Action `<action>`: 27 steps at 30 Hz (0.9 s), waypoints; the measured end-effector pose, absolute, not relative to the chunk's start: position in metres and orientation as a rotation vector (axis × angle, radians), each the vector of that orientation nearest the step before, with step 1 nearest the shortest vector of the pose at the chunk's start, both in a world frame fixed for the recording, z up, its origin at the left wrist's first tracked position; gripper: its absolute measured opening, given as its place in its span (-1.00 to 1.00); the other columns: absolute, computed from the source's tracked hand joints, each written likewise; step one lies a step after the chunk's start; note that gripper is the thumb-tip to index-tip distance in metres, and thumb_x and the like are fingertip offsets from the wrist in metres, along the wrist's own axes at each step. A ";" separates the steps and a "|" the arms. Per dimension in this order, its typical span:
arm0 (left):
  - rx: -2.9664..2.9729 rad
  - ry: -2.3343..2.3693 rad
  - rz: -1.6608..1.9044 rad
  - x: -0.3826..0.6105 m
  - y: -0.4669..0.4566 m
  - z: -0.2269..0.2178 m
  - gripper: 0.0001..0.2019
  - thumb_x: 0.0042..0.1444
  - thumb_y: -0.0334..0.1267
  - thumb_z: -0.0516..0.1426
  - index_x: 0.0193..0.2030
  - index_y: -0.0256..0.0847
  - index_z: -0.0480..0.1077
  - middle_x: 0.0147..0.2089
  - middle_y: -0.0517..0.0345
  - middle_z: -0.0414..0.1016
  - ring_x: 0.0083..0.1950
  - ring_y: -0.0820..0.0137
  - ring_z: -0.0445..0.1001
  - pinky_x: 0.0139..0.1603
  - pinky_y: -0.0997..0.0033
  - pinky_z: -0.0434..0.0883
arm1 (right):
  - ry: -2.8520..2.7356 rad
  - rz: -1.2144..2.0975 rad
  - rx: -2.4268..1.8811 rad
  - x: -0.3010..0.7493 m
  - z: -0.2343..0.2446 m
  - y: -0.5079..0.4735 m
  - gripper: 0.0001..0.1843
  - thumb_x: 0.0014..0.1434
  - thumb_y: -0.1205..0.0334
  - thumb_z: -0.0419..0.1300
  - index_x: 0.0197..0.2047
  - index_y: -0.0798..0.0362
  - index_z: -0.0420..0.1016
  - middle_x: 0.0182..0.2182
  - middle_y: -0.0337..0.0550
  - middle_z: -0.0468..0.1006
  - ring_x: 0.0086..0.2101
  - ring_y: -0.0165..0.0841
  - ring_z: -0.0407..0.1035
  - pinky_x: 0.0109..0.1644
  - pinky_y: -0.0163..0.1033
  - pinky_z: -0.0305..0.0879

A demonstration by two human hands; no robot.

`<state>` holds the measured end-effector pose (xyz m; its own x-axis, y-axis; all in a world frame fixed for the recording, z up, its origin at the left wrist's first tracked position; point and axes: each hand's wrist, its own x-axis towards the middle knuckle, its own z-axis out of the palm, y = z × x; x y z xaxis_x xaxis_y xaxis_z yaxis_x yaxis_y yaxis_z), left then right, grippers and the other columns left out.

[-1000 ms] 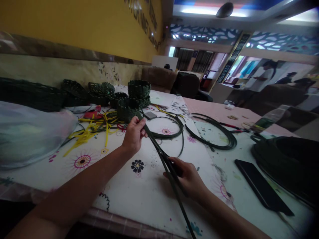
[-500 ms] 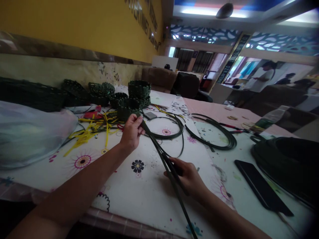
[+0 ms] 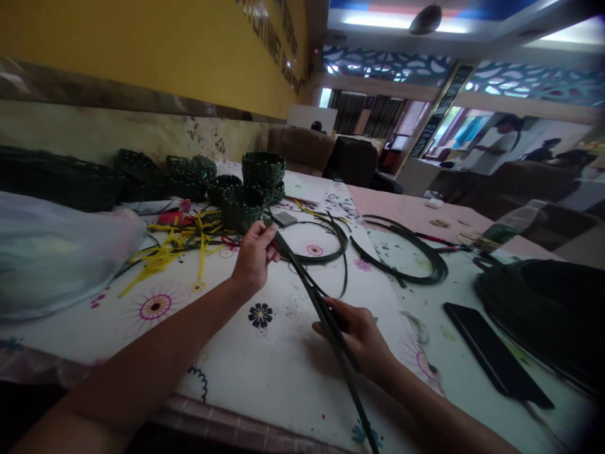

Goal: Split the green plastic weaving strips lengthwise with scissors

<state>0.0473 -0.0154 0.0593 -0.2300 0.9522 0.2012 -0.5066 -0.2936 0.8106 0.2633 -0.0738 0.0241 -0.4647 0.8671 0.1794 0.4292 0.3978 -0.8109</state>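
Long, flat, dark green plastic strips (image 3: 303, 275) run slantwise over the table toward its front edge. My left hand (image 3: 256, 257) is closed on their far end, thumb on top. Lower down on the right, my right hand (image 3: 355, 335) is closed around the strips' middle stretch. Something thicker and darker shows beside its palm, too dim to make out. One strip trails past this hand to the bottom of the view. Just beyond my left hand stands a small dark green woven basket (image 3: 242, 208).
Several more woven baskets (image 3: 263, 169) line the wall. Yellow strips (image 3: 165, 258) and a plastic bag (image 3: 61, 252) lie left. Strip coils (image 3: 428, 272), a black phone-like slab (image 3: 496, 353), a bottle (image 3: 513, 224) and a large dark roll (image 3: 543, 315) lie right. People (image 3: 501, 145) are in the background.
My left hand has shifted very slightly down and right, still gripping the strips' end. The right hand has hardly moved, and the strips lie a little closer together.
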 end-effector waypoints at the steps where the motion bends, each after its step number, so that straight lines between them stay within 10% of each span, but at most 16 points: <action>1: 0.866 0.751 1.737 0.047 -0.015 0.059 -0.70 0.08 -0.30 0.20 -0.47 -0.18 0.09 -0.64 0.40 0.22 -0.71 0.65 0.04 -0.69 0.64 0.09 | -2.062 0.951 -1.105 0.264 0.025 -0.073 -0.64 0.09 0.00 0.27 -0.20 0.14 0.54 -0.59 -0.32 0.25 -0.54 -0.47 0.08 -0.50 -0.36 0.06; 27: 1.008 0.808 1.642 0.058 -0.024 0.058 -0.71 0.08 -0.20 0.19 -0.48 -0.18 0.13 -0.63 0.37 0.27 -0.72 0.65 0.02 -0.71 0.63 0.14 | -1.967 0.954 -1.103 0.265 0.011 -0.072 -0.56 0.05 -0.01 0.31 -0.09 0.12 0.50 -0.57 -0.34 0.27 -0.53 -0.46 0.11 -0.48 -0.34 0.08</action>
